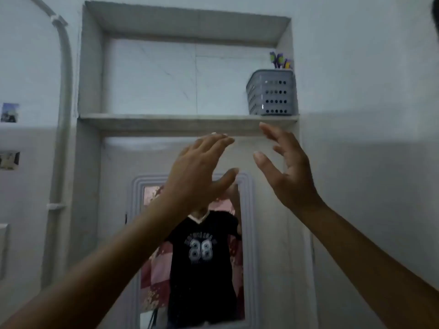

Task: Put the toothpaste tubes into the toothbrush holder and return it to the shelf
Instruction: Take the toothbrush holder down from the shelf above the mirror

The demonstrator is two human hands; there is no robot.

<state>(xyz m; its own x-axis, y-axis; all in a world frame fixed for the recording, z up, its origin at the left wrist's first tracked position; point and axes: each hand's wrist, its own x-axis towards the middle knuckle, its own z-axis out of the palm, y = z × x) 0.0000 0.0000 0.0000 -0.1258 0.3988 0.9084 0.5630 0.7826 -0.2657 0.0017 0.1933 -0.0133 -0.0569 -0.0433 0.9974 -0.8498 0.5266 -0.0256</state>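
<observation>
— Where does the grey perforated plastic toothbrush holder (270, 93) stand?

— On the pale stone shelf (166, 120) of the recessed wall niche (152, 74), at its far right end, hard against the niche's right wall. Toothbrush heads (279, 60) stick up out of it at the back right.

— And below the shelf?

— A white-framed wall mirror (247, 233) hangs under it, roughly centred. Both hands are raised in front of the wall between mirror and shelf: the left hand (197, 172) under the shelf's middle, the right hand (288, 169) beside it, just below the holder, palms facing each other, apart, touching nothing.

— To the left?

— A white pipe (62, 115) runs up the wall left of the niche, with two small pictures (9, 112) further left.
</observation>
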